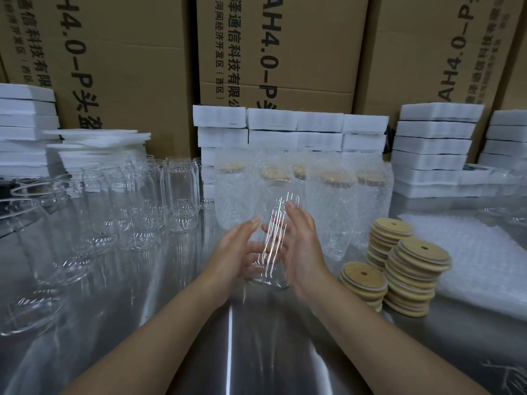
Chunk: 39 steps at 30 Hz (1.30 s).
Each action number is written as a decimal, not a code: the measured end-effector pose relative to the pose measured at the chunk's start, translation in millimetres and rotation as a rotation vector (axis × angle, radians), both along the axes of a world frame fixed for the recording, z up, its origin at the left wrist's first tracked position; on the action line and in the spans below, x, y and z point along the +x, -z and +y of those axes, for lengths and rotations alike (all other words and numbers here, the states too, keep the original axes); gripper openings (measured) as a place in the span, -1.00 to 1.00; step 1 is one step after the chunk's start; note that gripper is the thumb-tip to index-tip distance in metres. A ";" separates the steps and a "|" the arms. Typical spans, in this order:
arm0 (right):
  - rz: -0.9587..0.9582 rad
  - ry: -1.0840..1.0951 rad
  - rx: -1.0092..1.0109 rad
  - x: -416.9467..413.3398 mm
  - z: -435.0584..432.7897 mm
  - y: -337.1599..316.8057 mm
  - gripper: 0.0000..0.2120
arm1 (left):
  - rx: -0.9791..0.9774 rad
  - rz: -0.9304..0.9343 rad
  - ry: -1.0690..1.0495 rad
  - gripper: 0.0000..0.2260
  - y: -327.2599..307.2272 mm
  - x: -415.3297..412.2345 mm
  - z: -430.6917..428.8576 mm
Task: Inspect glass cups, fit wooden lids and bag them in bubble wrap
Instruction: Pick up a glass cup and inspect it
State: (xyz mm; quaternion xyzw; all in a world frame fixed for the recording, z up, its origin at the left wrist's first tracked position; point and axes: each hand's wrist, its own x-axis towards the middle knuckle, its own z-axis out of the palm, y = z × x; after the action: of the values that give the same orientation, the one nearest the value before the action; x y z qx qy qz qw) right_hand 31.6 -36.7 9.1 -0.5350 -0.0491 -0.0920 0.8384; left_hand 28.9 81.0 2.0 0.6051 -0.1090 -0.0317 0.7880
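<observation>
A clear glass cup (272, 246) is held upright between my palms above the steel table, blurred by motion. My left hand (238, 252) presses its left side and my right hand (302, 246) cups its right side, fingers reaching up toward the rim. The cup has no lid. To the right stand three stacks of round wooden lids (413, 275) with a hole in each. Behind the cup, several bagged cups (330, 206) stand in bubble wrap with wooden lids on. Flat bubble-wrap bags (473, 258) lie at the far right.
Several bare glass cups (176, 195) crowd the left half of the steel table (228, 352). White foam trays (433, 149) are stacked along the back and both sides. Tall cardboard cartons (285, 52) form a wall behind everything.
</observation>
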 end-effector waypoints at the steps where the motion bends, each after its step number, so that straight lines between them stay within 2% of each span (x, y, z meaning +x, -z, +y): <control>1: 0.008 -0.004 0.006 0.2 -0.8 -0.8 -0.27 | 0.004 0.007 0.020 -0.56 -0.5 -0.5 0.4; 3: 0.010 0.017 0.006 1.1 -1.8 0.0 -0.26 | 0.017 0.017 0.059 -0.57 -1.4 -1.3 0.0; 5: 0.002 0.065 -0.014 2.1 -2.6 2.4 -0.30 | 0.016 0.037 0.077 -0.71 -2.1 -3.1 -1.1; 7: 0.002 0.098 -0.052 2.8 -2.9 3.8 -0.37 | 0.023 0.049 0.066 -0.74 -1.4 -4.3 -3.4; 10: -0.001 0.130 -0.091 2.5 -2.7 3.8 -0.28 | 0.079 0.008 0.033 -0.63 -1.2 -6.4 -7.1; 12: -0.029 0.145 -0.127 0.1 -2.0 2.6 -0.32 | 0.137 -0.037 0.011 -0.53 -2.2 -8.8 -7.7; 14: -0.065 0.174 -0.182 -2.2 -0.7 1.6 -0.37 | 0.203 -0.079 -0.002 -0.34 -1.2 -10.6 -7.3; 16: -0.090 0.194 -0.218 -3.3 -0.3 1.4 -0.35 | 0.219 -0.112 -0.025 -0.28 1.7 -9.4 -6.7; 22: -0.097 0.175 -0.183 -6.5 0.8 -3.2 -0.36 | 0.110 -0.059 -0.043 -0.37 2.2 -4.8 -2.9; 26: -0.061 0.137 -0.087 -7.1 -0.7 -6.8 -0.41 | 0.013 -0.003 0.022 -0.74 3.5 2.7 -2.9; 30: -0.035 0.073 -0.020 -11.9 -1.7 -10.7 -0.43 | 0.010 0.023 0.157 -0.63 2.7 5.6 -2.1; 31: -0.029 0.064 -0.026 -13.2 -1.5 -12.0 -0.43 | 0.006 0.019 0.186 -0.65 3.5 6.1 -1.8; 36: -0.037 0.102 -0.173 -17.0 -3.0 -16.9 -0.39 | -0.037 0.055 0.248 -0.61 3.8 4.5 -1.2; 39: -0.090 0.137 -0.473 -19.0 -4.7 -21.4 -0.35 | -0.010 0.050 0.218 -0.57 4.1 -2.0 -5.3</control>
State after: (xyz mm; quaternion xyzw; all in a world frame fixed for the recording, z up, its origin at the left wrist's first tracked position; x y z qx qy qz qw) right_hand 12.6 -41.4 30.5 -0.7138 -0.0699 -0.1584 0.6786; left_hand 26.9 75.7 -2.0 0.5846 -0.1548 -0.1317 0.7854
